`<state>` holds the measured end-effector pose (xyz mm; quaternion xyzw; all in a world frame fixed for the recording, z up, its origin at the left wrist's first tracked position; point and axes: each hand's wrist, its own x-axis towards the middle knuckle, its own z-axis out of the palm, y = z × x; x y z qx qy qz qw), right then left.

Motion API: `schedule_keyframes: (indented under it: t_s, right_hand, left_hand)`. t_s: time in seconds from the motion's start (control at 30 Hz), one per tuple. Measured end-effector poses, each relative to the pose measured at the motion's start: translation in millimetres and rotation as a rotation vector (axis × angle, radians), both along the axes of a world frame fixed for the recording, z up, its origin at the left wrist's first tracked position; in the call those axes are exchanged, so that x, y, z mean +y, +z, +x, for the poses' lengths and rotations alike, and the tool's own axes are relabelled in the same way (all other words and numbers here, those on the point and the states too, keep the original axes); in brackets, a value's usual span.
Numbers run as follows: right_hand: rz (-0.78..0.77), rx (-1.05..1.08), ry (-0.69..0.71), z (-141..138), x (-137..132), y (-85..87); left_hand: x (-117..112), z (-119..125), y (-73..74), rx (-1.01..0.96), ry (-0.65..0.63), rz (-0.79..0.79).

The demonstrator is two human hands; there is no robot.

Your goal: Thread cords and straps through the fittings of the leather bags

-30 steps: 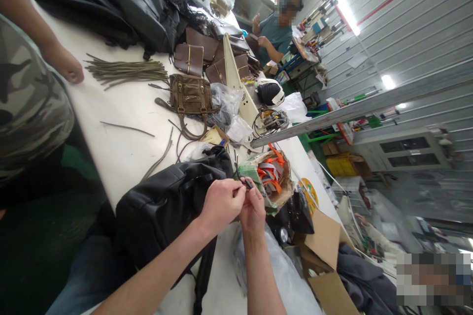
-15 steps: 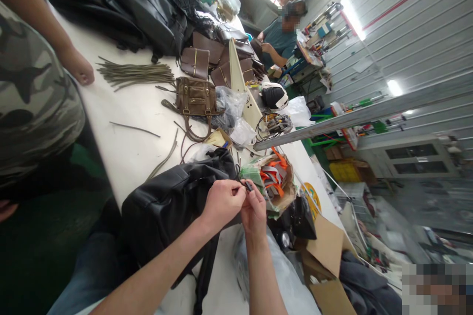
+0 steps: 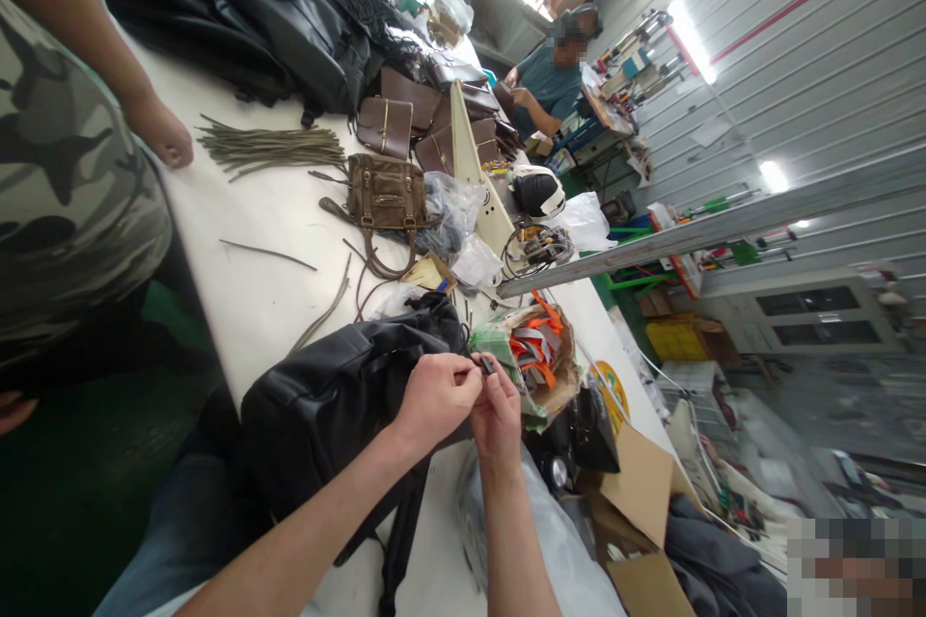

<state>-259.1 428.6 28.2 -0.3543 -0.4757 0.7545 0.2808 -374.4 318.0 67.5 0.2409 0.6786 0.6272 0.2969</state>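
A black leather bag [image 3: 340, 405] lies at the near edge of the white table [image 3: 246, 212]. My left hand [image 3: 434, 397] and my right hand [image 3: 498, 410] meet just past the bag's top. Both pinch a small dark metal piece [image 3: 485, 365] on a thin dark cord that runs from the bag. All fingers are curled tight around it. What the piece is exactly I cannot make out.
A brown satchel [image 3: 383, 195], several brown pouches [image 3: 405, 111], olive strips [image 3: 271, 147] and black bags [image 3: 238, 0] lie farther back. A box of orange straps [image 3: 539, 347] sits right of my hands. A person's hand [image 3: 168, 133] rests at the left; another person sits far back [image 3: 554, 77].
My hands have stayed together on the small piece. The view has shifted slightly; the hand of the person at the left has slid a little along the table edge.
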Motion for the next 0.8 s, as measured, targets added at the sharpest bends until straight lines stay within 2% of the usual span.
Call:
schedule_keyframes:
  t_s: [0.33, 0.8]
  right_hand:
    - [0.028, 0.002, 0.025, -2.5, -2.0, 1.5]
    - [0.046, 0.004, 0.022, -7.9, -6.8, -0.7]
  left_hand:
    - [1.2, 0.2, -2.3, -0.116, 0.025, 0.047]
    - [-1.8, 4.3, -6.7, -0.072, 0.100, 0.028]
